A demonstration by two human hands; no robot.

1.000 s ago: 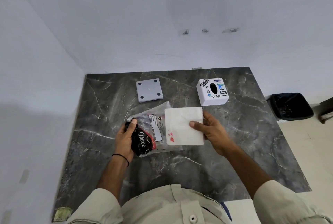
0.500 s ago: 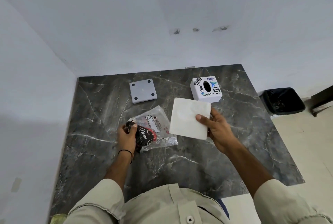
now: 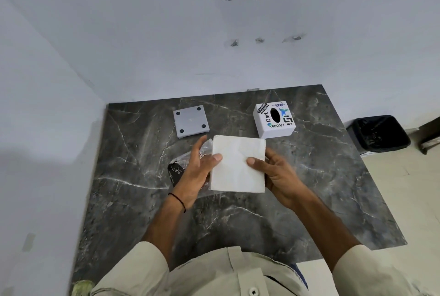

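Holding a white tissue stack [image 3: 238, 164] in both hands just on the near side of the stickered tissue box [image 3: 275, 119], the person stands at the marble table [image 3: 333, 176]. The right hand [image 3: 278, 174] clamps the stack's right edge, thumb on top and fingers curled beneath. The left hand [image 3: 197, 172] pinches the left edge with its thumb on top, fingers stretched along that side and slightly blurred. The stack is nearly square and seems lifted off the table. The box lies ahead and a little right of it, oval slot up, so the right hand is nearer. Well left of the box lies a grey square plate [image 3: 191, 121]. Nearer than the box and to its left, a clear plastic bag [image 3: 206, 147] lies under the left hand. I'd guess the stack goes into the box, likely from below.
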